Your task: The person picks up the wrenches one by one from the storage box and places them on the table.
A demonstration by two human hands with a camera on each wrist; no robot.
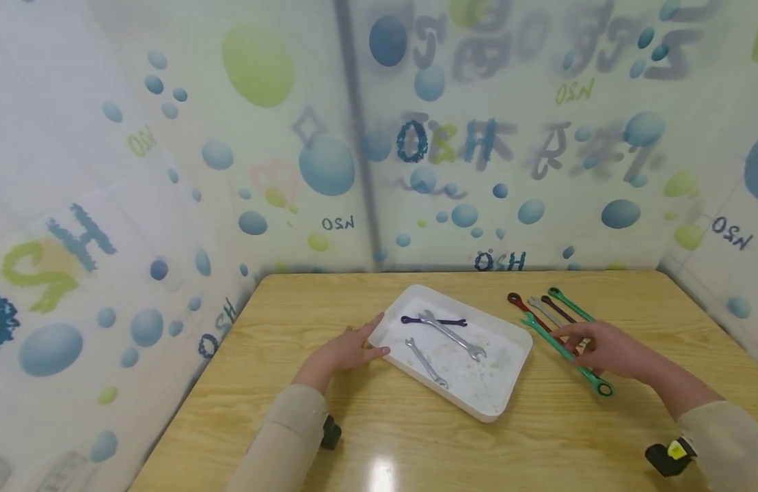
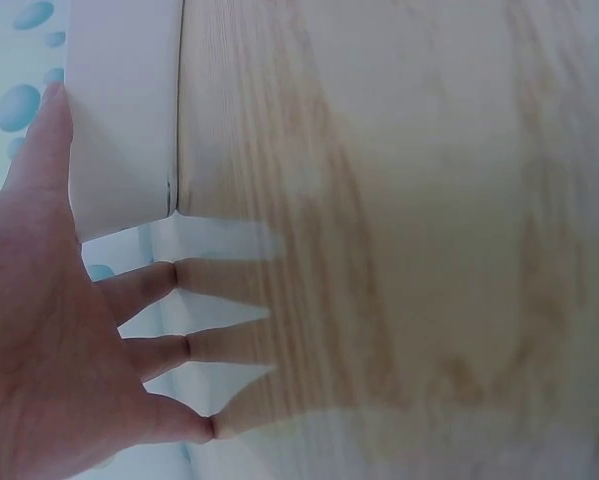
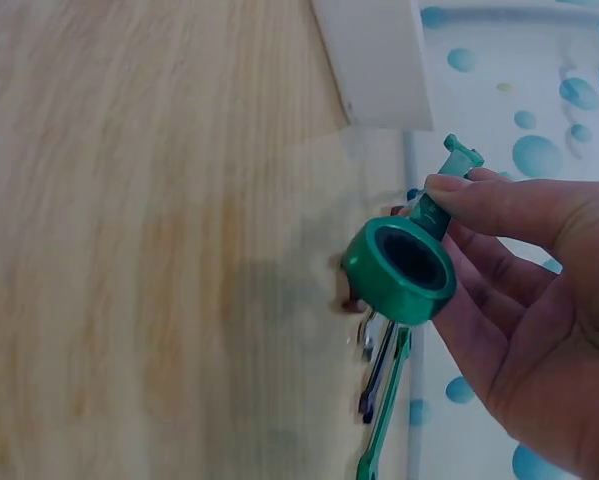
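My right hand (image 1: 612, 348) pinches a green ratchet wrench (image 1: 560, 345) between thumb and fingers, its ring end toward me. In the right wrist view the ring (image 3: 379, 280) shows large, above the tabletop. Below that hand lie a red wrench (image 1: 529, 313), a silver wrench (image 1: 547, 312), a dark wrench (image 1: 566, 312) and another green wrench (image 1: 572, 305), partly hidden. At the left corner of a white tray (image 1: 477, 389), my left hand (image 1: 344, 350) rests with thumb and straight fingers spread around it. The tray holds a dark wrench (image 1: 437, 321), a large silver wrench (image 1: 455, 335) and a small silver wrench (image 1: 424, 362).
The wooden table (image 1: 379, 437) ends at a patterned curtain (image 1: 428, 232) behind it, with more of the fabric on both sides. Dark wrist devices (image 1: 668, 459) show below both sleeves.
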